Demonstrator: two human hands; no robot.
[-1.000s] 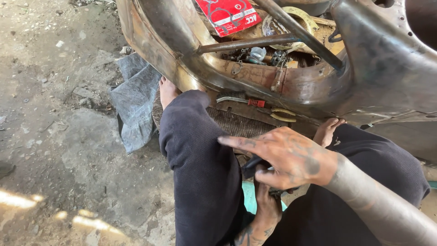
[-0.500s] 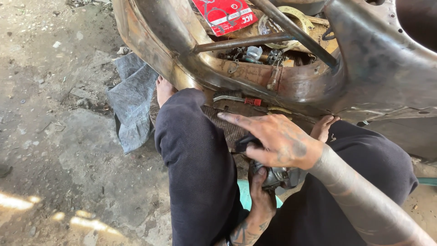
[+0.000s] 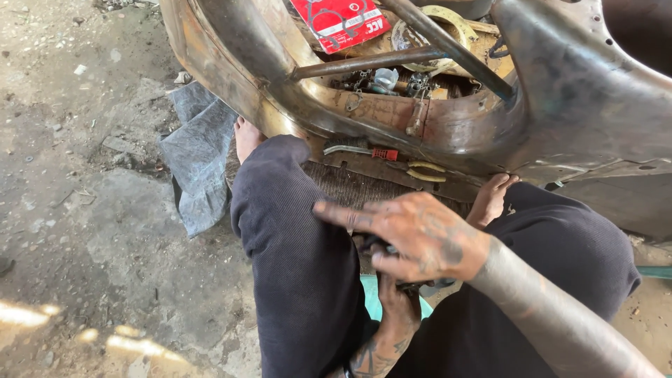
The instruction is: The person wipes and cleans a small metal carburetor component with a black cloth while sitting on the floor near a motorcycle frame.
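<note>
Two hands meet over a small dark part between the knees.

The right hand (image 3: 420, 234) lies on top, forefinger stretched toward nine o'clock, the other fingers curled onto a small dark part (image 3: 378, 245), mostly hidden. The left hand (image 3: 399, 301), at six o'clock beneath it, is largely covered; its grip cannot be told. At twelve o'clock lie one red-handled tool (image 3: 360, 150) and one pair of yellow-handled pliers (image 3: 423, 171), under a rusty metal frame (image 3: 294, 105). One grey cloth (image 3: 199, 154) lies at ten o'clock.

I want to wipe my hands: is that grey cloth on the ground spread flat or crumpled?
Crumpled. The grey cloth lies in loose folds and creases on the ground beside the left foot.
</note>
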